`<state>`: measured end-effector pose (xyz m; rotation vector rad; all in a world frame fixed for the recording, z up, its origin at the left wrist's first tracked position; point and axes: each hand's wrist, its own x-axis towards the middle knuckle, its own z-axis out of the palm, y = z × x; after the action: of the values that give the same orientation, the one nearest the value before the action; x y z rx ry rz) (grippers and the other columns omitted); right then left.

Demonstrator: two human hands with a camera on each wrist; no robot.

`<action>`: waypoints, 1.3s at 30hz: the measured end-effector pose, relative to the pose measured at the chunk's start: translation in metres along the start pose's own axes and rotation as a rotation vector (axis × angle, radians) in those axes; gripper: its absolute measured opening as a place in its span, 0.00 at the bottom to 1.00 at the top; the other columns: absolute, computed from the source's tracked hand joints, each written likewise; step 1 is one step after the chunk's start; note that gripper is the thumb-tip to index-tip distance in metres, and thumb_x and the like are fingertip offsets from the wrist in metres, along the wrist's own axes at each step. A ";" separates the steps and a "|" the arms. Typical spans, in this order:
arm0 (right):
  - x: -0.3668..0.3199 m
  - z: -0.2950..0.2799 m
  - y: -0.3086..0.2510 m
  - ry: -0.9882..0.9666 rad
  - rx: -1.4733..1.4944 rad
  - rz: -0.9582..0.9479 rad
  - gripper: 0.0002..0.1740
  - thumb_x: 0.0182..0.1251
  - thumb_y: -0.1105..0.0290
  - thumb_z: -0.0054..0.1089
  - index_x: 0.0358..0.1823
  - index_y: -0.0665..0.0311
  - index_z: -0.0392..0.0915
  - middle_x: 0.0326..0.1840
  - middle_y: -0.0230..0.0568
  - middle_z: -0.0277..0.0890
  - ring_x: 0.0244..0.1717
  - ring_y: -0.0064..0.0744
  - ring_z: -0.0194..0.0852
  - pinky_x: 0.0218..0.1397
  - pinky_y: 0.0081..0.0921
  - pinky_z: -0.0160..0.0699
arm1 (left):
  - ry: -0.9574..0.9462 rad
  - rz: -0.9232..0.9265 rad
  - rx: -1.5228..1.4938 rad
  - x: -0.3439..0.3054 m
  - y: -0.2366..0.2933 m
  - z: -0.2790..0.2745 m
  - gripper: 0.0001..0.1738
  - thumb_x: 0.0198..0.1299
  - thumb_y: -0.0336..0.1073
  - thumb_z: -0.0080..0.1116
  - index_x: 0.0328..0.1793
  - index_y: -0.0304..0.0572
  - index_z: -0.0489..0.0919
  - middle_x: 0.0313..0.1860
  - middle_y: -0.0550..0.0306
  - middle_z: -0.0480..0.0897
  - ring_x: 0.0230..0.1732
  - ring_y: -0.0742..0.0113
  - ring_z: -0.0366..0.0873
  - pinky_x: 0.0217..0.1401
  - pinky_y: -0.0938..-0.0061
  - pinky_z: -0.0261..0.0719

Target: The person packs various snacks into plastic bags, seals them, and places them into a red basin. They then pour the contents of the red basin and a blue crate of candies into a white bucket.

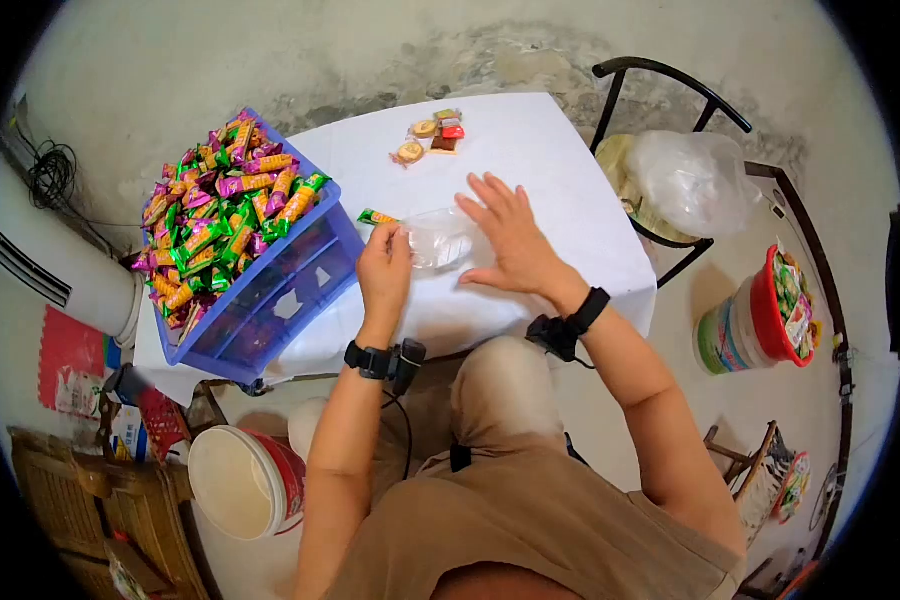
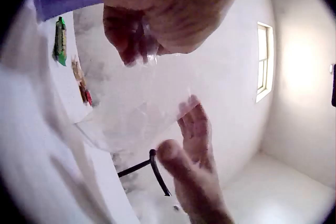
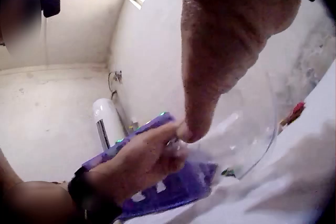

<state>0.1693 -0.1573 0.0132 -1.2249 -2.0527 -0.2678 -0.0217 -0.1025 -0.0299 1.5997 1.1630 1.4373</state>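
Over the white-covered table, my left hand (image 1: 384, 265) pinches one end of a clear plastic bag (image 1: 442, 240). Curled fingers bunch the film between them in the left wrist view. My right hand (image 1: 515, 238) is at the bag's other end, its fingers spread and straight and the thumb held apart. Seen from the right wrist, the thin bag (image 3: 247, 134) hangs out between the two hands. One green-wrapped snack bar (image 1: 375, 216) lies on the cloth just beyond my left hand. A blue crate (image 1: 270, 320) heaped with wrapped snack bars (image 1: 220, 220) stands left of that hand.
Several small wrapped snacks (image 1: 432, 138) lie at the table's far side. To the right, a black-framed chair (image 1: 670, 65) bears a bundle of clear plastic bags (image 1: 692, 185). A red basin (image 1: 785, 305) tops a bucket on the floor. Another white bucket (image 1: 232, 485) stands at lower left.
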 end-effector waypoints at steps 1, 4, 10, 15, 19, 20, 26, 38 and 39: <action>-0.001 0.001 -0.008 -0.099 -0.047 0.001 0.49 0.36 0.56 0.71 0.63 0.58 0.58 0.67 0.47 0.50 0.68 0.52 0.43 0.68 0.44 0.45 | -0.063 -0.025 -0.002 0.000 0.009 0.001 0.09 0.58 0.35 0.51 0.37 0.35 0.75 0.22 0.57 0.77 0.23 0.73 0.73 0.28 0.78 0.71; 0.004 0.018 0.006 0.064 0.148 0.057 0.24 0.49 0.62 0.64 0.48 0.62 0.71 0.55 0.46 0.65 0.59 0.43 0.58 0.61 0.37 0.59 | -0.182 -0.031 0.042 0.003 0.027 0.001 0.10 0.59 0.36 0.51 0.36 0.36 0.76 0.20 0.63 0.74 0.21 0.79 0.70 0.25 0.82 0.67; 0.013 0.016 0.018 0.034 0.971 0.591 0.11 0.61 0.65 0.55 0.27 0.66 0.73 0.22 0.32 0.73 0.26 0.17 0.71 0.30 0.17 0.67 | -0.321 -0.154 -0.128 0.020 0.022 -0.020 0.12 0.60 0.41 0.51 0.41 0.41 0.77 0.26 0.66 0.75 0.26 0.81 0.70 0.25 0.86 0.64; 0.009 0.023 0.025 0.238 0.996 0.753 0.14 0.63 0.63 0.52 0.24 0.65 0.71 0.17 0.29 0.68 0.19 0.15 0.63 0.22 0.15 0.61 | -0.216 -0.327 -0.594 -0.008 0.017 0.007 0.19 0.63 0.45 0.45 0.53 0.39 0.71 0.43 0.59 0.77 0.34 0.77 0.73 0.35 0.85 0.69; 0.001 0.037 0.032 0.313 0.932 0.787 0.15 0.63 0.62 0.52 0.22 0.64 0.70 0.16 0.27 0.66 0.18 0.15 0.61 0.22 0.15 0.59 | -0.341 -0.381 -0.726 -0.027 0.004 0.030 0.19 0.64 0.40 0.45 0.55 0.35 0.67 0.46 0.55 0.77 0.36 0.73 0.75 0.41 0.79 0.73; -0.003 0.044 0.037 0.393 0.935 0.783 0.15 0.63 0.62 0.52 0.22 0.64 0.69 0.15 0.27 0.66 0.18 0.15 0.61 0.22 0.15 0.59 | -0.364 -0.402 -0.734 -0.030 -0.002 0.034 0.17 0.64 0.38 0.46 0.54 0.34 0.68 0.43 0.56 0.78 0.36 0.72 0.75 0.41 0.77 0.74; -0.022 0.038 0.049 0.465 0.959 0.883 0.13 0.63 0.63 0.53 0.26 0.64 0.70 0.19 0.29 0.67 0.22 0.16 0.62 0.26 0.15 0.62 | -0.158 -0.341 -0.381 -0.030 -0.012 0.032 0.09 0.61 0.32 0.48 0.43 0.36 0.76 0.28 0.62 0.77 0.27 0.80 0.72 0.28 0.85 0.70; 0.019 0.007 0.055 -0.269 0.781 0.564 0.12 0.61 0.64 0.53 0.28 0.67 0.74 0.20 0.29 0.68 0.27 0.19 0.68 0.34 0.16 0.67 | -0.420 -0.160 -0.128 -0.005 -0.002 0.022 0.09 0.57 0.32 0.53 0.42 0.36 0.78 0.24 0.66 0.76 0.24 0.84 0.67 0.26 0.88 0.63; 0.022 0.005 0.054 -0.212 0.764 0.692 0.14 0.62 0.63 0.52 0.26 0.67 0.73 0.18 0.28 0.66 0.25 0.18 0.66 0.32 0.16 0.66 | -0.416 -0.199 -0.122 -0.006 -0.004 0.020 0.09 0.57 0.32 0.54 0.41 0.36 0.78 0.24 0.67 0.75 0.24 0.83 0.67 0.26 0.88 0.63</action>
<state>0.2053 -0.1111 0.0146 -1.3749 -1.5058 0.9130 -0.0027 -0.1054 -0.0389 1.5534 0.9404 0.9691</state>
